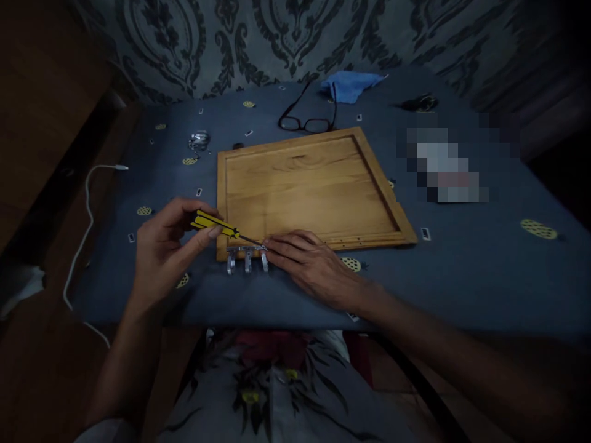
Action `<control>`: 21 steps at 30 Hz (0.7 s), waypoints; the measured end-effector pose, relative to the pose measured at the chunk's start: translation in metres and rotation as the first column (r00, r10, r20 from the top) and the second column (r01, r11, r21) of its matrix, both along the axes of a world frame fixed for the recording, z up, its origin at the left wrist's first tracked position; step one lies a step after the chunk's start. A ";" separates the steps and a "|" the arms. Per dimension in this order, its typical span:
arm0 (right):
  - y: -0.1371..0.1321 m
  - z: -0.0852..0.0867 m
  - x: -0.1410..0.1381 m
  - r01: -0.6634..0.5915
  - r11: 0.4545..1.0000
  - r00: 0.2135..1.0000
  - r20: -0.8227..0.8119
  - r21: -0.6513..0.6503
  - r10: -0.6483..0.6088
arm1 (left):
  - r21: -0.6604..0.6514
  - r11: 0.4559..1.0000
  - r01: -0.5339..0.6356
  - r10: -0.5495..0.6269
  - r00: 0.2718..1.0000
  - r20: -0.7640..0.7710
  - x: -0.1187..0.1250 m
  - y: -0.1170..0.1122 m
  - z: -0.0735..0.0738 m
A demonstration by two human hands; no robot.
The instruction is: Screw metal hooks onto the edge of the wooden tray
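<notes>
A shallow brown wooden panel with a raised rim (pixel 295 184) is laid on dark blue, pineapple-printed cloth (pixel 462 277). A yellow-and-black-handled screwdriver (pixel 210 223) is clamped in the left hand (pixel 168 246), angled toward a silvery metal three-hook strip (pixel 248 261) at the panel's near-left edge. The strip's end is touched by the right hand (pixel 314 264), laid across the rim; whether it is pinched cannot be told. The screwdriver's tip is hard to make out. At right, an object (pixel 447 166) is obscured by pixelation. Behind, a scroll-patterned backdrop (pixel 290 37) is seen.
</notes>
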State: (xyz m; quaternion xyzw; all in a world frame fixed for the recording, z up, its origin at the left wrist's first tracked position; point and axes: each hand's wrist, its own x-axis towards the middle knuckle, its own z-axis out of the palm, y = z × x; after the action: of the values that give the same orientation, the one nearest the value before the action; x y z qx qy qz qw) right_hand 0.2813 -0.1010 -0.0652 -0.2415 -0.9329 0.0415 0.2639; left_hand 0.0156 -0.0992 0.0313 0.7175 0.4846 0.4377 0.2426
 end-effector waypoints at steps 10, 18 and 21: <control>-0.001 0.002 0.000 0.026 0.999 0.999 0.029 0.033 -0.026 | 0.181 0.983 -0.005 0.017 0.998 -0.066 0.011 -0.010 -0.004; -0.001 0.003 0.000 0.016 0.999 0.999 0.034 0.048 -0.017 | 0.234 0.972 0.025 -0.005 0.996 -0.087 0.020 -0.010 -0.007; -0.001 0.004 0.000 0.015 0.999 0.999 0.034 0.033 -0.016 | 0.223 0.974 0.043 -0.018 0.993 -0.114 0.020 -0.010 -0.007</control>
State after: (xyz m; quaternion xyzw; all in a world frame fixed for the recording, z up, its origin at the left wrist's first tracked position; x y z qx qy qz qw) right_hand 0.2813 -0.1020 -0.0613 -0.2450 -0.9359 0.0201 0.2521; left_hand 0.0355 -0.1092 0.0241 0.7711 0.4335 0.4453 0.1389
